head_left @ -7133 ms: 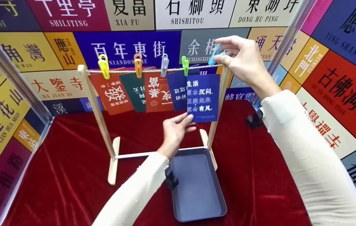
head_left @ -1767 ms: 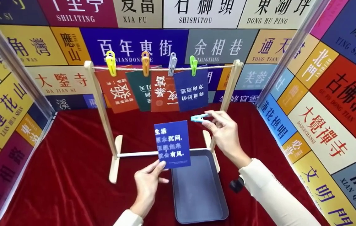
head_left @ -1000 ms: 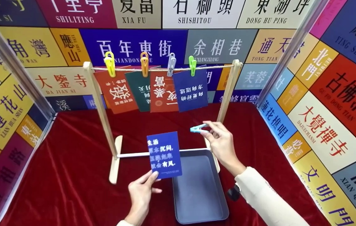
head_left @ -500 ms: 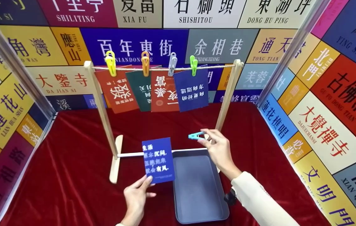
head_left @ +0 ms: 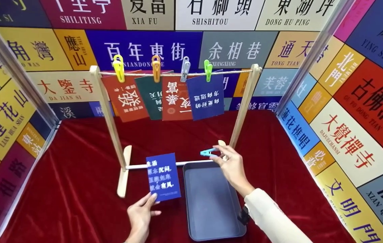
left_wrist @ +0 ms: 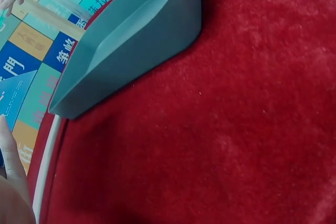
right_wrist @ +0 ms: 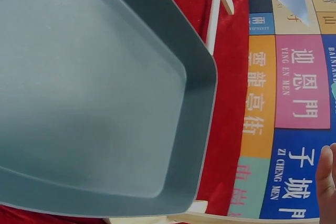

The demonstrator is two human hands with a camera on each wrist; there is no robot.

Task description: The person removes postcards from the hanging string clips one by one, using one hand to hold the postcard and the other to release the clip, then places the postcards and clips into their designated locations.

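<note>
My left hand (head_left: 140, 212) pinches a blue card (head_left: 162, 177) with white lettering at its lower left corner. The card stands nearly upright in front of the rack's crossbar, to the left of the tray. Above the tray's far end, my right hand (head_left: 232, 165) holds a light blue clothespin (head_left: 207, 153) between thumb and fingers, pointing left. In the left wrist view, part of the blue card (left_wrist: 13, 98) and my thumb show at the left edge. The right wrist view catches only fingers (right_wrist: 326, 182) at its edge; the clothespin's grip is mostly out of view there.
A wooden rack (head_left: 108, 118) stands behind the hands. From its rope (head_left: 235, 72) hang two red cards, a dark green card (head_left: 154, 101) and another blue card (head_left: 208, 98), under yellow, orange, grey and green clothespins. A dark grey tray (head_left: 211, 202) lies on red cloth (head_left: 76, 189).
Earlier, both hands were up at the rope's right end with the card and clothespin. They have since come down, the card drifting down and left, the clothespin down towards the tray's far end.
</note>
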